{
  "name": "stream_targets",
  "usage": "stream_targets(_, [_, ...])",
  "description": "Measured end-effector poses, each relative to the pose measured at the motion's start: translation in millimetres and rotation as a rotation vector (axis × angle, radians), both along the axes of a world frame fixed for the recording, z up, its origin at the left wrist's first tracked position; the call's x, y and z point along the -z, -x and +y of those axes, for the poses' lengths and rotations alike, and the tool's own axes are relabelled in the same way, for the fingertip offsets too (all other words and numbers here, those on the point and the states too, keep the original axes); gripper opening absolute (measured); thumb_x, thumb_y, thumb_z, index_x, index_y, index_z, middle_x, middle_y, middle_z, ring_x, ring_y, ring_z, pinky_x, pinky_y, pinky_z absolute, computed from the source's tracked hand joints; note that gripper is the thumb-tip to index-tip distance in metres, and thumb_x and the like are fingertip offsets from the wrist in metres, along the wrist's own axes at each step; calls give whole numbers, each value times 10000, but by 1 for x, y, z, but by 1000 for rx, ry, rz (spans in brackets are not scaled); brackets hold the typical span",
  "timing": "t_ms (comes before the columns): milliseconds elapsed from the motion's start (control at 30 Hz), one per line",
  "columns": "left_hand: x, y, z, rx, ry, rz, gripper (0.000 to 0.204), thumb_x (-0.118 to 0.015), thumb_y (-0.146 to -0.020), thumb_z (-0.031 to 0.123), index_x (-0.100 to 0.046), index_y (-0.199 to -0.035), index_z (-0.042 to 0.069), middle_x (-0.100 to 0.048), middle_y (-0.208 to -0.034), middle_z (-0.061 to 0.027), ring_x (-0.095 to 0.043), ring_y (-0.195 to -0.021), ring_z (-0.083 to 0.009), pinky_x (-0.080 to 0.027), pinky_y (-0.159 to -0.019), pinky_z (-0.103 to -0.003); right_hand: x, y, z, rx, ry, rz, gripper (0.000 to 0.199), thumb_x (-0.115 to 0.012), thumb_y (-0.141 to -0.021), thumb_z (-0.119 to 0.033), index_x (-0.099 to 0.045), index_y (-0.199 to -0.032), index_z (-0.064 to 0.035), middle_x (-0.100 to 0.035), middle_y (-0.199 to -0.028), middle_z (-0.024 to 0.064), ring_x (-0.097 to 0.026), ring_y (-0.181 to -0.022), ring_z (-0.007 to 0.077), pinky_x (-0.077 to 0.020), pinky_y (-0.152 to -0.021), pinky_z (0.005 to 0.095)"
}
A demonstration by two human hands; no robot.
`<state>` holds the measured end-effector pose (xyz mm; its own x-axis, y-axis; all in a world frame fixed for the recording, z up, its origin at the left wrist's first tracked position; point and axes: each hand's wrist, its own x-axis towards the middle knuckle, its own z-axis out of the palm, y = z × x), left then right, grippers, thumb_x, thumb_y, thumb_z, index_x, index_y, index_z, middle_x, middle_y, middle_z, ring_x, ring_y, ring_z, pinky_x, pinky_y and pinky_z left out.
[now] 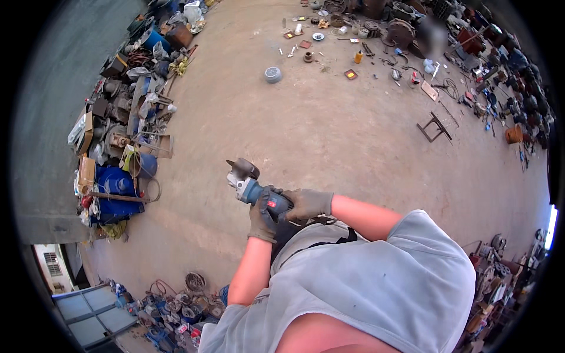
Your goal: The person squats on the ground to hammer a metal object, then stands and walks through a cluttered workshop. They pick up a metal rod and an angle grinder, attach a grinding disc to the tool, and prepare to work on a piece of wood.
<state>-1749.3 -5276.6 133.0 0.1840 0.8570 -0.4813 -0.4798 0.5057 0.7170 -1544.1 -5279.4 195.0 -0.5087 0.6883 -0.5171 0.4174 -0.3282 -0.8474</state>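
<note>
I hold a blue angle grinder (252, 187) in front of my body, its dark guard and disc (242, 169) pointing away to the upper left. My left hand (262, 219), in a grey work glove, wraps around the grinder's body from below. My right hand (306, 204), also gloved, grips the rear of the grinder's body from the right. Both forearms are bare, and my grey shirt (365, 282) fills the lower part of the view.
A dusty concrete floor (318, 135) spreads ahead. Scrap metal, blue drums (118, 191) and machine parts line the left wall. Small tools and parts lie scattered at the top, with a low metal stand (434, 127) on the right and more machine parts along the right and bottom edges.
</note>
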Motion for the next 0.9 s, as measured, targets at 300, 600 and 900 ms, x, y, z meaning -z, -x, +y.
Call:
stream_targets(300, [18, -3, 96, -53, 135, 165, 371, -864, -912, 204, -652, -1180, 59, -700, -1077, -52, -710, -984, -196, -597, -841, -384, 32, 45, 59, 215, -365, -265, 953, -844, -729, -262, -429, -1556, -36, -668, -1308, 307, -698, -1152, 442, -575, -969, 503])
stream_targets(600, [45, 81, 267, 485, -356, 522, 570, -798, -974, 428, -667, -1322, -4, -715, -1230, -113, -673, -1085, -215, -522, -994, -373, 56, 92, 221, 501, 96, -11, 904, -857, -664, -194, -524, -1491, -42, -738, -1061, 178, -723, -956, 301, -589, -867, 434])
stream_targets(900, [73, 420, 430, 384, -4, 985, 291, -682, -1039, 262, -745, -1203, 29, -741, -886, -60, -672, -772, -128, -534, -678, -300, 88, 161, 415, 744, 21, -390, 849, -856, -660, -202, -577, -1423, 44, -717, -1230, 228, -710, -1108, 334, -564, -993, 434])
